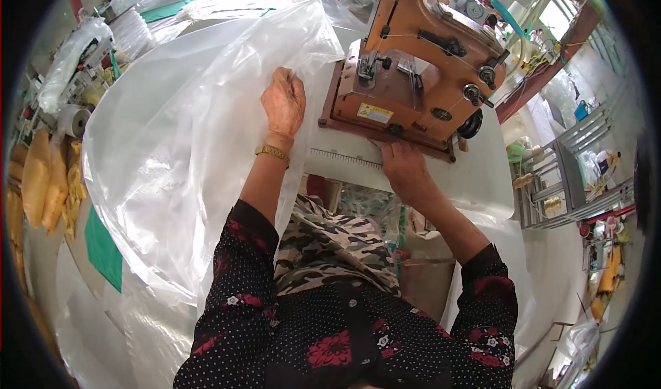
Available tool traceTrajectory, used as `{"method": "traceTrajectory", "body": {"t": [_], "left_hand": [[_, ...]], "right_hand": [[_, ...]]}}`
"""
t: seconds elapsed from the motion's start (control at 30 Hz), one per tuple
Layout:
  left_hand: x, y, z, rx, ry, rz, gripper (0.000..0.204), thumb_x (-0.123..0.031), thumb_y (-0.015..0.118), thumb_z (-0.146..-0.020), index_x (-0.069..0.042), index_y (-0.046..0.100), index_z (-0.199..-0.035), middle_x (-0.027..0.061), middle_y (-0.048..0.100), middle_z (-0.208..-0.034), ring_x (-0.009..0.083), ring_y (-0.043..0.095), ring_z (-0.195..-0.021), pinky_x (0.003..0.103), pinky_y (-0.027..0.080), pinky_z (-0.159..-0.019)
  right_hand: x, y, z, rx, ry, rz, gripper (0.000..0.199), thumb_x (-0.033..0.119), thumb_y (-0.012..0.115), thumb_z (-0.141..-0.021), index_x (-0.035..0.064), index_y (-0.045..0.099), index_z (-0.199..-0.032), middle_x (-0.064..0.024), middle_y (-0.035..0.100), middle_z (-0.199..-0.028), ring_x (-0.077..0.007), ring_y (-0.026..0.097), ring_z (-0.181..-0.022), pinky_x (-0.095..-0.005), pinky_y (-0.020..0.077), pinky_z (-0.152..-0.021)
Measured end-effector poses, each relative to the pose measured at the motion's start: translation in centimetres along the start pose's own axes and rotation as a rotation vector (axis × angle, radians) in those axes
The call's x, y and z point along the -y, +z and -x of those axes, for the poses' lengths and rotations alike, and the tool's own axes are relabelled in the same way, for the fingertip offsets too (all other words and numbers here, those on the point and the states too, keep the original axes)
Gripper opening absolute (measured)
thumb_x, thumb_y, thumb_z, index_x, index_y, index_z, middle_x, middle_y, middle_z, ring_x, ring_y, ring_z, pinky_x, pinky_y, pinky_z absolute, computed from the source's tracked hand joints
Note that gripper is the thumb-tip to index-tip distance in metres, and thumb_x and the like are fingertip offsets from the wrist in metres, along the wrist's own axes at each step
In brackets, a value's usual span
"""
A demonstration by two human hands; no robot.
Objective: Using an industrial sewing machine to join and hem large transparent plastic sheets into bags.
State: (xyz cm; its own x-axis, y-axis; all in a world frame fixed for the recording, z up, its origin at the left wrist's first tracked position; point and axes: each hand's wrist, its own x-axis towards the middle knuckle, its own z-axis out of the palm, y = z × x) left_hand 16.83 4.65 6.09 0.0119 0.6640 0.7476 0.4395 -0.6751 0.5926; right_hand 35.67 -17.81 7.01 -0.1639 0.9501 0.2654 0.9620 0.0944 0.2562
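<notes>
A large sheet of clear plastic film [172, 141] spreads over the left of the work table and drapes down its near side. My left hand [284, 104], a gold watch on its wrist, is closed with curled fingers on the film's right part, left of the sewing machine. The brown industrial sewing machine [392, 107] stands on the right, its needle and presser foot [372, 65] facing the film. At the near edge of the machine's base, my right hand [407, 171] has its fingertips pressed together; what they hold, if anything, is too small to make out.
A ruler scale [346, 158] runs along the pale tabletop [475, 175] before the machine. Thread cones and fittings stand behind it. A metal ladder [575, 172] is at the right. Yellow-brown bundles [45, 182] hang at the left beside a white roll [74, 121].
</notes>
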Motion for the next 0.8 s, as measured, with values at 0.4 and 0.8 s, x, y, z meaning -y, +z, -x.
{"method": "traceTrajectory", "body": {"t": [0.4,0.8], "left_hand": [[0.0,0.0,-0.4,-0.153,0.083,0.083,0.009,-0.002,0.058,-0.086,-0.002,0.049,-0.086,0.0219,0.065,-0.096,0.0389,0.064,-0.101,0.046,0.052,-0.077],[0.1,-0.8,-0.6,-0.178,0.171,0.088,0.011,0.001,0.060,-0.077,-0.001,0.050,-0.082,0.0252,0.060,-0.126,0.0406,0.060,-0.108,0.043,0.050,-0.089]], "right_hand": [[3.2,-4.1,-3.3,-0.131,0.103,-0.784,0.038,0.016,0.062,-0.089,-0.0066,0.058,-0.120,-0.0241,0.066,-0.091,-0.0368,0.065,-0.075,-0.0383,0.0510,-0.071],[4.4,-5.8,-9.2,-0.278,0.180,-0.420,0.045,0.022,0.061,-0.092,0.0033,0.053,-0.132,-0.0255,0.066,-0.103,-0.0402,0.065,-0.087,-0.0455,0.0508,-0.077]]}}
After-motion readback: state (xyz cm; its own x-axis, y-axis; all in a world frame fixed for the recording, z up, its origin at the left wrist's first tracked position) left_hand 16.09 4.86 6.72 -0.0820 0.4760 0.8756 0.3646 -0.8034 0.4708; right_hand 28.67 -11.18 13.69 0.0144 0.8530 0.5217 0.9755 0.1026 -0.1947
